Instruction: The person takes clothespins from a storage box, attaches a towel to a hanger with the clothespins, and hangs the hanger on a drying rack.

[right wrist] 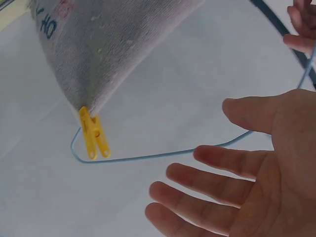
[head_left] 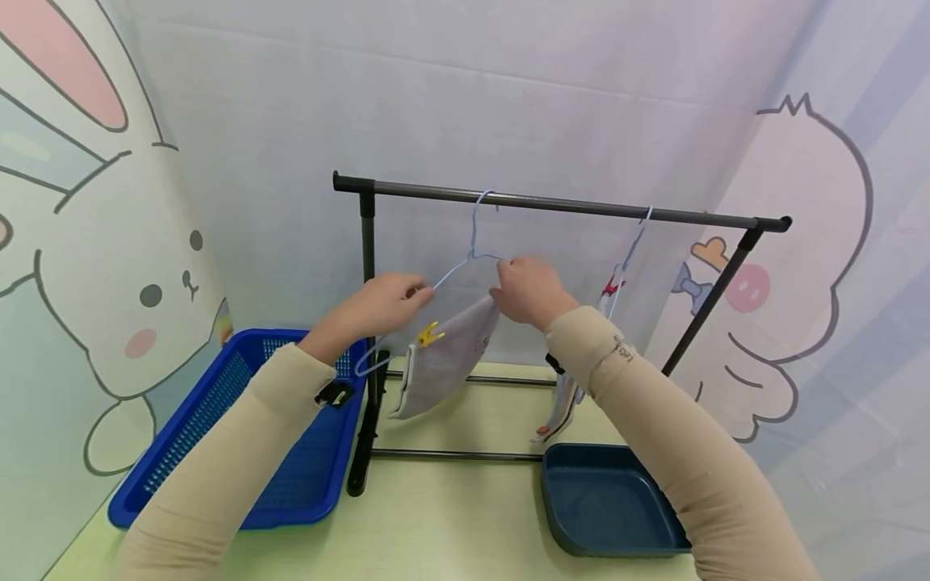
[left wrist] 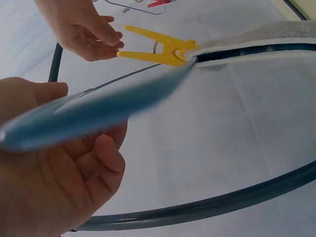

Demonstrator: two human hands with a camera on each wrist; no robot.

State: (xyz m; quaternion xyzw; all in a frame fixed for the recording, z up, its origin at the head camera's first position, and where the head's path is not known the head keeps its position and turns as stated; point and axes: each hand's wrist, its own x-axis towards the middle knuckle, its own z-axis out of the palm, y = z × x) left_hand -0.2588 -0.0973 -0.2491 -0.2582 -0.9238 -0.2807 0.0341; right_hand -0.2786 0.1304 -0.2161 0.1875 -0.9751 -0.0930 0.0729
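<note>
A light blue wire hanger (head_left: 474,234) hooks over the rack's dark rail. A greyish cloth (head_left: 450,355) hangs from it, with a yellow clothespin (head_left: 431,333) at its left corner. In the right wrist view, a yellow clothespin (right wrist: 93,133) grips a cloth corner beside the hanger's end. My left hand (head_left: 385,307) is at the hanger's left arm; in the left wrist view its thumb and loosely bent fingers stand apart around the wire. My right hand (head_left: 534,292) is by the hanger's right arm; the right wrist view shows its fingers spread and nearly straight, the wire passing behind them.
The black rack (head_left: 567,206) stands on the pale table. A second hanger (head_left: 638,242) at right carries a red clothespin (head_left: 613,286) and cloth, partly behind my arm. A blue basket (head_left: 327,504) is at left, a dark teal tray (head_left: 617,549) front right.
</note>
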